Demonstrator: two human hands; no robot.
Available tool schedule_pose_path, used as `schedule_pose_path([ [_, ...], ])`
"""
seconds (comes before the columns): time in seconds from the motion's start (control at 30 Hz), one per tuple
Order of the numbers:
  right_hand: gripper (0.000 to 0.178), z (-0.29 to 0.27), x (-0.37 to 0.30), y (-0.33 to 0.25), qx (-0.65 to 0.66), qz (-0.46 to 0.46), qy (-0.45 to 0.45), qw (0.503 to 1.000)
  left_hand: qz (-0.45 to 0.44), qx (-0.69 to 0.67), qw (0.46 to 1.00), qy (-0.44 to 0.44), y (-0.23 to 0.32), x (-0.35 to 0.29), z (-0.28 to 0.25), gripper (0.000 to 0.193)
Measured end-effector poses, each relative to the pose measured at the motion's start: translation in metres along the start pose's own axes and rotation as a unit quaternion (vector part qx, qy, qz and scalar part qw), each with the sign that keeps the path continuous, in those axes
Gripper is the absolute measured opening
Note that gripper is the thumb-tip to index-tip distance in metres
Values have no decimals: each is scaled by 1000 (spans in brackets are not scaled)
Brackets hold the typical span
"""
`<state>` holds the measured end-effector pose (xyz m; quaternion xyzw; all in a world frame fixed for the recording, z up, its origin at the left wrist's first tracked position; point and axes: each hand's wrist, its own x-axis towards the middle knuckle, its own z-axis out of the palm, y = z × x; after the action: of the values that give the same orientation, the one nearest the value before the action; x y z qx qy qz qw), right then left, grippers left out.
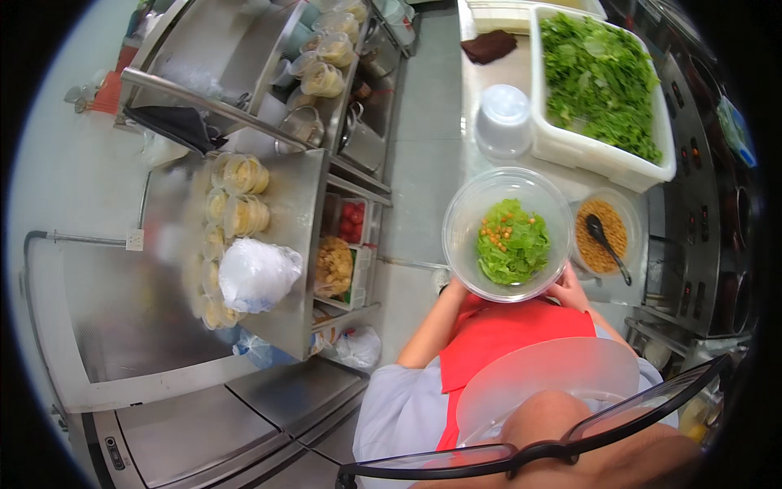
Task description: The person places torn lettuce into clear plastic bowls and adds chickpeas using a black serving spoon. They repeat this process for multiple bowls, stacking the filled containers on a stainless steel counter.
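A clear plastic bowl [461, 213] is held in front of my red apron, between both hands. Inside it lie green lettuce leaves [521, 259] with small orange-brown bits [497, 231] scattered on top. My left hand [461, 288] grips the bowl's near left side, its fingers mostly hidden by the bowl. On the near right side my right hand [568, 287] is closed on it too, partly covered by the rim. Just right of the bowl stands a round tub of orange-brown bits [590, 248] with a black spoon [606, 244] lying in it.
Beyond the bowl, a stack of clear containers [503, 122] and a white bin of chopped greens [562, 148] stand on the worktop, near a dark cloth [489, 47]. At left, a steel table [285, 196] bears filled cups [246, 216] and a white plastic bag [259, 275].
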<state>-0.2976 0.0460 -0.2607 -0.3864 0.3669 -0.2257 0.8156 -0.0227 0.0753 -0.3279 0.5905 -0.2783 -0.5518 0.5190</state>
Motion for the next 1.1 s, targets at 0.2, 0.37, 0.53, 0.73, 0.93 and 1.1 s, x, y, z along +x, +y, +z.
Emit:
schedule_pose_path([
  [0.2, 85, 127, 85, -5, -35, -19, 51, 998, 77, -50, 996, 8, 36, 4, -130, 48],
  [0.37, 63, 285, 174, -26, 55, -12, 90, 994, 137, -78, 988, 5, 128, 20, -278, 53],
  [0.53, 61, 389, 262, -87, 65, -55, 22, 996, 149, -163, 975, -27, 241, 56, -374, 58],
  [0.73, 51, 459, 372, -182, 41, -92, 5, 995, 167, -231, 958, -15, 369, 100, -429, 69],
  [0.93, 32, 487, 508, -297, 33, -77, -51, 995, 364, -17, 916, 166, 456, 141, -473, 54],
  [1.1, 33, 491, 638, -399, -2, -74, -124, 990, 579, 337, 627, 396, 505, 171, -513, 58],
])
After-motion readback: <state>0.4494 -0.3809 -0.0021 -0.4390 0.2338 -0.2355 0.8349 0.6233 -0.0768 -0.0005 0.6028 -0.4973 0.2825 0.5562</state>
